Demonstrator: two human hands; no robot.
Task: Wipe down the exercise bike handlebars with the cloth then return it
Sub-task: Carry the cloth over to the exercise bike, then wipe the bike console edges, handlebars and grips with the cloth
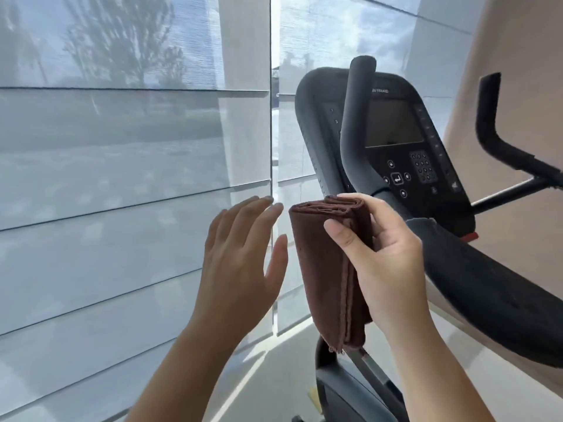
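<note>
Cloth: brown, folded, long axis near vertical, fold uppermost, frayed end down. Right hand pinches its upper part; left hand open, empty, just beside. Handlebars behind.

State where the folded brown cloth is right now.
The brown cloth hangs centre-frame, pinched in the right hand, beside the open left hand.

Bright daylight thru sheer window blinds, soft shadows, wide-angle bend at edges, slight blur on bike console.
</note>
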